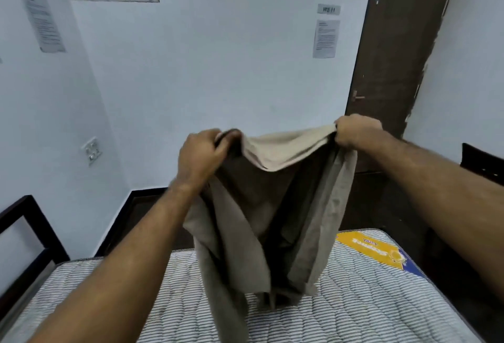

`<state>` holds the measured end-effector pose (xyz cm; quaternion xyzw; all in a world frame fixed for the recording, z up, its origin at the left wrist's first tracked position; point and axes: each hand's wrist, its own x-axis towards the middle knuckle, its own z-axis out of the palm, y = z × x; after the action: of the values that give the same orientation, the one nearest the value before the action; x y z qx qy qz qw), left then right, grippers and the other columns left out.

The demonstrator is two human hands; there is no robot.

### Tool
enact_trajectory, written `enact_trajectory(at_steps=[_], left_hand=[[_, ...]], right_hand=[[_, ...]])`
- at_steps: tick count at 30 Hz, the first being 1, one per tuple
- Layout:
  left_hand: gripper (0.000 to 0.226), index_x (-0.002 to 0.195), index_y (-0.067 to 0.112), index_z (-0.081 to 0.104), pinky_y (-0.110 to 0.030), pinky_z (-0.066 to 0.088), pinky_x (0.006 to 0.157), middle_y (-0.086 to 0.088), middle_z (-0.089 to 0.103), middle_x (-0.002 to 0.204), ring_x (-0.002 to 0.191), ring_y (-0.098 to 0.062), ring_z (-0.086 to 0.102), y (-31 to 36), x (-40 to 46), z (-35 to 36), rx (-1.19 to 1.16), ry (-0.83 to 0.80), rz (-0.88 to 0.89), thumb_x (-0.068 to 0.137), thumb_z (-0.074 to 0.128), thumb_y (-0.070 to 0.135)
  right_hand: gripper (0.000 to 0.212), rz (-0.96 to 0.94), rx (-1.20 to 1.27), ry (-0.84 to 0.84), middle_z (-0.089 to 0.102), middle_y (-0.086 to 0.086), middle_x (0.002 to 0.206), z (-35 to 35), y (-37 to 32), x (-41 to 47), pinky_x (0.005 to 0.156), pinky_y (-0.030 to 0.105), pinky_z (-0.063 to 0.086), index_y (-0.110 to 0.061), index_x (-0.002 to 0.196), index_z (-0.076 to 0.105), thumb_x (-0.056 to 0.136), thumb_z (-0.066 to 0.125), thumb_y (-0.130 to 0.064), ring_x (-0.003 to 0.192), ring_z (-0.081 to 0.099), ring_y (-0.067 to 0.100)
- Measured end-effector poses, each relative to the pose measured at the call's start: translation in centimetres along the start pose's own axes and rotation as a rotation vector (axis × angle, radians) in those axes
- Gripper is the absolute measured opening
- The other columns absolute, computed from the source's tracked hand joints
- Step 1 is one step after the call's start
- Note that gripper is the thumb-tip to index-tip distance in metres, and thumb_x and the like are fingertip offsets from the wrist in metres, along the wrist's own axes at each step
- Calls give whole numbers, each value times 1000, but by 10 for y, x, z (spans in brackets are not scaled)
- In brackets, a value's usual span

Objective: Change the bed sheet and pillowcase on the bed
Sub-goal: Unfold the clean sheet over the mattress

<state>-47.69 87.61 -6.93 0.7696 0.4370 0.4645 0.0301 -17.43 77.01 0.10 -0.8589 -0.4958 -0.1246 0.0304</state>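
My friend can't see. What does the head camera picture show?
Two hands, left hand and right hand, hold up a beige cloth by its top edge over a bare striped mattress. Behind are pale walls and a brown door.

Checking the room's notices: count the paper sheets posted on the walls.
2 sheets: one paper sheet on the left wall, another on the far wall beside the door. Each hangs under a small sign; others may lie outside view.
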Motion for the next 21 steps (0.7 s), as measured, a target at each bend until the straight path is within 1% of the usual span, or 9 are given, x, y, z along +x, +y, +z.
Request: enact_trajectory(at_steps=[3, 6, 8, 10, 11, 13, 16, 18, 21], left_hand=[[43, 82, 16, 57, -38, 42, 54, -17, 63, 65, 63, -40, 63, 30, 25, -44, 331, 216, 368, 84, 53, 59], [32, 94, 17, 67, -40, 46, 67, -20, 69, 86, 83, -45, 66, 41, 58, -68, 395, 288, 69, 88, 60, 48], [52, 94, 14, 69, -39, 51, 76, -18, 71, 95, 91, -41, 67, 27, 66, -56, 437, -26, -82, 91, 52, 62], [63, 81, 10, 65, -31, 48, 70, -16, 70, 92, 85, -31, 64, 4, 52, -28, 415, -590, -96, 93, 51, 70], [61, 73, 10, 61, -30, 43, 64, -15, 69, 86, 79, -28, 61, -8, 43, -19, 401, -733, -105, 93, 56, 67], [62, 64, 9, 57, -32, 39, 60, -11, 66, 70, 71, -26, 59, -30, 37, -21, 288, -593, -141, 90, 61, 65], [69, 67, 12, 60, -31, 41, 61, -4, 62, 65, 65, -20, 59, -40, 49, -53, -132, -353, -256, 84, 55, 78], [73, 90, 9, 73, -29, 53, 71, -6, 74, 86, 75, -17, 69, -35, 57, -79, -479, -503, -371, 77, 61, 80], [61, 100, 3, 74, -33, 58, 79, -10, 78, 99, 87, -22, 74, -33, 49, -91, -406, -853, -280, 71, 88, 54]], right_hand=[[35, 30, -69, -225, 64, 12, 130, 33, 24, 14, 89, 40, 53, -14, 127, 64, 94, 57, -21, 116, 65, 31], [39, -17, 92, -647, 68, 10, 91, 52, 24, 2, 63, 31, 53, -10, 112, 68, 91, 72, -43, 75, 65, 22], [32, -68, 135, -802, 57, 4, 62, 36, 11, -16, 49, 19, 39, -13, 87, 63, 92, 72, -43, 48, 50, 13], [27, -130, 211, -696, 57, 1, 49, 25, 9, -11, 46, 18, 35, -13, 72, 58, 96, 67, -19, 38, 47, 12], [22, -144, 223, -547, 64, 6, 57, 22, 10, 0, 50, 24, 39, -10, 73, 59, 94, 61, -7, 43, 54, 17], [11, -138, 210, -267, 71, 17, 87, 14, 16, 13, 62, 34, 47, -3, 85, 66, 88, 56, 1, 69, 66, 29], [8, -117, 188, -503, 64, 17, 84, 17, 33, 10, 56, 37, 51, -11, 86, 68, 90, 66, -18, 59, 58, 25], [16, -84, 252, -464, 67, 21, 89, 7, 33, 6, 64, 43, 55, -5, 94, 71, 86, 64, -17, 68, 64, 30], [28, 83, 523, 79, 68, 26, 112, -17, 29, 17, 79, 40, 51, -2, 113, 69, 91, 52, -3, 102, 66, 42]])
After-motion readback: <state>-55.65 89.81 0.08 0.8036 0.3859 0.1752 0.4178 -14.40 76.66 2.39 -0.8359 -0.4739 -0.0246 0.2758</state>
